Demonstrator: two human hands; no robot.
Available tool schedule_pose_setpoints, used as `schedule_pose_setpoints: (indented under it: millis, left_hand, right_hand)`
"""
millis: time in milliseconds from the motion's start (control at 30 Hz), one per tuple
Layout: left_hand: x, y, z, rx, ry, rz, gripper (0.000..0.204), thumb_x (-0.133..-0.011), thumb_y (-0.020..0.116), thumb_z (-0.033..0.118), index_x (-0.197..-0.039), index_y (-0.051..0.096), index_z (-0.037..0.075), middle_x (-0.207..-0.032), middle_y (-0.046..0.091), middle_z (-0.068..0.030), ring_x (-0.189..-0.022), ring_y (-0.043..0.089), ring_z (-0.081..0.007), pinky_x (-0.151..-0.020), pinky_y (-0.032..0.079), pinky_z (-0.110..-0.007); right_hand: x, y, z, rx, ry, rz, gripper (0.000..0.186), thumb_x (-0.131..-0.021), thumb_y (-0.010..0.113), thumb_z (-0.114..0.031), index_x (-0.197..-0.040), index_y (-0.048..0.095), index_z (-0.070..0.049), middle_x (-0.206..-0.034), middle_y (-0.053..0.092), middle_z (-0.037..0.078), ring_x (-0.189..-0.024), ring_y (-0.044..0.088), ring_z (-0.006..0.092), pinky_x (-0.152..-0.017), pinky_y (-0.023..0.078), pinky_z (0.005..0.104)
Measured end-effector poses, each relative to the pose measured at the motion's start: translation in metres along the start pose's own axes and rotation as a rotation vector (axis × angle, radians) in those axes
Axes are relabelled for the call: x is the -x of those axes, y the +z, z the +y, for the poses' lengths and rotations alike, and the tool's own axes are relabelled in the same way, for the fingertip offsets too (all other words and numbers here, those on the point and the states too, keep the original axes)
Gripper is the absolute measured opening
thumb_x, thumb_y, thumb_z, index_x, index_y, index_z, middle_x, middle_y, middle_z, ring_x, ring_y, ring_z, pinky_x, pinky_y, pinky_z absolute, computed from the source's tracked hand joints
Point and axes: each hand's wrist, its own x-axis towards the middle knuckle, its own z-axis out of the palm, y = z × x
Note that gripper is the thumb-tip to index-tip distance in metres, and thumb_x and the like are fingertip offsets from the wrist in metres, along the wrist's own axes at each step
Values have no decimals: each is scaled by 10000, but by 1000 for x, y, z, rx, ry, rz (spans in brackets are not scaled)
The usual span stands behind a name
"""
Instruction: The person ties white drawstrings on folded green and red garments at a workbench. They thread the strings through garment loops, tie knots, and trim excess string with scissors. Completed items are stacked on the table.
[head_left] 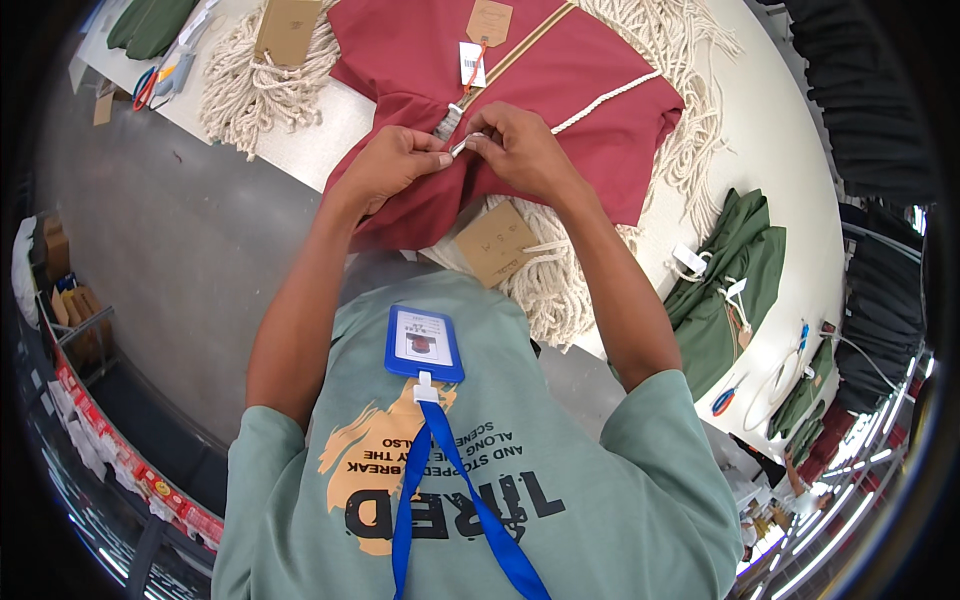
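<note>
A dark red garment with a gold-brown zipper lies spread over the table in front of me. At its lower edge my left hand is closed, thumb and forefinger pinching the cloth. Close beside it, my right hand pinches a small white piece, perhaps a cord end or label; the fingers partly cover it. A white cord runs from near the right hand across the garment. Beyond the hands, a brown hang tag and a white tag lie by the zipper.
Bundles of cream cord with brown cards lie around the garment. Green garments rest on the white table to the right. Red-blue scissors are at the far left, and small snips at the right.
</note>
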Motion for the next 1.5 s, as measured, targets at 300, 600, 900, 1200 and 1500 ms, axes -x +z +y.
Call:
schedule_pose_setpoints:
  millis: [300, 600, 900, 1200, 1500]
  left_hand:
    - [-4, -4, -6, 157, -23, -84, 98, -957, 648, 77, -1041, 652, 27, -884, 619, 43, -737, 526, 0, -636, 431, -159]
    - [-6, -8, -12, 364, 64, -177, 132, -988, 629, 128, -1071, 647, 27, -984, 638, 29, -902, 556, -20, -802, 455, -185]
    - [-10, -10, -17, 337, 33, -189, 166, -981, 629, 125, -1088, 660, 2, -1024, 673, -9, -942, 598, -73, -869, 473, -217]
    - [31, -20, 0, -138, 54, 44, 141, -936, 682, 148, -927, 712, 11, -843, 646, 34, -783, 549, -66, -702, 462, -250]
    - [75, -36, -5, -415, 97, 317, 163, -844, 689, 91, -905, 707, -60, -730, 696, -79, -686, 609, -106, -661, 489, -300]
  right_hand:
    - [3, 22, 8, -88, -103, 192, 120, -849, 685, -43, -960, 647, -22, -910, 655, 138, -814, 650, 298, -725, 512, 374]
    - [2, 30, 5, -207, -123, 240, 151, -875, 689, 12, -1025, 697, -10, -877, 652, 52, -805, 617, 125, -733, 498, 265]
    - [27, 36, 2, -108, -208, 144, 306, -848, 689, -10, -1147, 710, -73, -1008, 559, 106, -901, 604, 268, -779, 500, 354]
    - [3, 12, 5, -10, -265, 51, 180, -843, 716, -115, -1013, 681, -66, -948, 623, 151, -908, 616, 354, -784, 508, 413]
    - [-6, 14, 4, 17, -190, 3, 132, -929, 640, -152, -1003, 626, -44, -1008, 607, 148, -969, 619, 345, -839, 495, 432]
